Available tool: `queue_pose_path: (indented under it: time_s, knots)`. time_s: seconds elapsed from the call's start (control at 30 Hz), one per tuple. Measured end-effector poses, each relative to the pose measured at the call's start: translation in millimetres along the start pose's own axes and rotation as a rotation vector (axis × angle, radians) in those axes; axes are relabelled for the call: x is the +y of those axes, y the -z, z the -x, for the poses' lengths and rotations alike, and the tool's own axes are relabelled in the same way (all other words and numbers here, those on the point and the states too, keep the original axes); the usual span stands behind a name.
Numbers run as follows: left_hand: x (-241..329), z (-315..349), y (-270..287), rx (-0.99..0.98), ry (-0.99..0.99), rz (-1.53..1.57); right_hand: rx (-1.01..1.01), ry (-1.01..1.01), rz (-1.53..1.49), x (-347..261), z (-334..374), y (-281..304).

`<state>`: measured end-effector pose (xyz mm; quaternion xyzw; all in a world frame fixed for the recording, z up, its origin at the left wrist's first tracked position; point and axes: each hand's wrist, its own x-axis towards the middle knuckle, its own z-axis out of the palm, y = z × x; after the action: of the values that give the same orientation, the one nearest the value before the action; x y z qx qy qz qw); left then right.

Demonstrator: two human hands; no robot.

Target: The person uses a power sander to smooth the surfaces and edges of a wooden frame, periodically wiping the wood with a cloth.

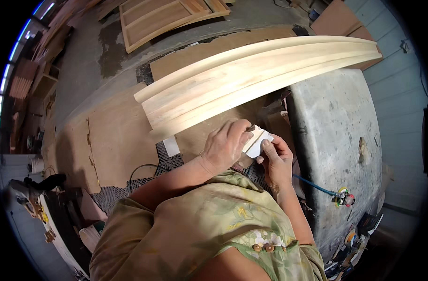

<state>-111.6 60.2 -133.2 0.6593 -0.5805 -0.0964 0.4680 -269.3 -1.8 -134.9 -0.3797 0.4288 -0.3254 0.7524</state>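
Note:
In front of my chest I hold a small folded white sheet (255, 146) with a tan strip across it. It looks like sandpaper, though its surface is too small to be sure. My left hand (223, 143) is closed on its upper left edge, with a small dark bit by the fingertips. From the other side my right hand (277, 161) pinches it between thumb and fingers. Just beyond both hands lies a long pale wooden moulding (256, 77) with ridged edges, its right end over the grey worktable; nothing touches it from my side.
At my right stands the grey worktable (335, 117), with a blue air hose (314, 184) and its coupling (346, 198) over it. Cardboard sheets (118, 140) cover the floor. A wooden panel frame (162, 21) lies farther off. A white square (171, 146) rests near a black mat.

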Motion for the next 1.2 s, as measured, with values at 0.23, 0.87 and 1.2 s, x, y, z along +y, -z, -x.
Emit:
queue_pose_path:
  time_s: [0.23, 0.87, 1.2]
  knots:
    - [-2.8, 2.2, 4.7, -0.014, -0.269, -0.255, -0.07, 0.243, 0.434, -3.7, -4.9, -12.1]
    - [-12.8, -7.6, 22.9, 0.108, -0.104, -0.334, -0.484, -0.061, 0.201, -16.8, -33.0, -20.8]
    - [-7.4, 4.2, 20.7, -0.041, 0.1, 0.088, -0.436, -0.045, 0.104, -9.1, -44.4, -20.6]
